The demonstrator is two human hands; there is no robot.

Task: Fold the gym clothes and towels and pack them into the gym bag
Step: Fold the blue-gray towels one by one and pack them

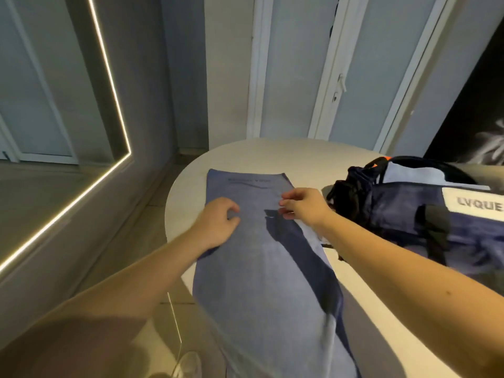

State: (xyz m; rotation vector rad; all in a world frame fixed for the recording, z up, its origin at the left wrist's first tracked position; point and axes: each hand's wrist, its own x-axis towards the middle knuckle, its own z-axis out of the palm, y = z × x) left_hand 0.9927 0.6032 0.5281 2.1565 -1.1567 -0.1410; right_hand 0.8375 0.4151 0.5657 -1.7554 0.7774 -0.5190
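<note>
Forearms first, since they fill the bottom of the shot, one coming in from each lower corner and both reaching out over a white round-edged table (313,154)

Biggest thing on the table is a long blue-grey garment (261,268), laid flat lengthwise. Its waistband end with some dark lettering is at the far side, and the near end hangs off the table edge toward the camera. A dark shadow stripe runs down its right half.

Next is the navy gym bag (409,214), sitting on the table just to the right of the garment, not quite touching it as far as I can see. It has black straps bunched at the near-left end, a bit of orange up top and a white panel that reads LVQUE before the frame cuts it off.

Left hand (218,222) sits on the garment's left edge about a third of the way down from the waistband. Its fingers are curled in, with thumb and forefinger almost meeting. Honestly can't tell if there's fabric caught between them.

Right hand (302,205) is over the right edge at about the same height. Its fingers are loosely half-curled and the tips sit just above the cloth with a shadow under them. It isn't holding anything that I can see.

Smallest bit: a pale shoe (188,364) on the floor at the bottom
</note>
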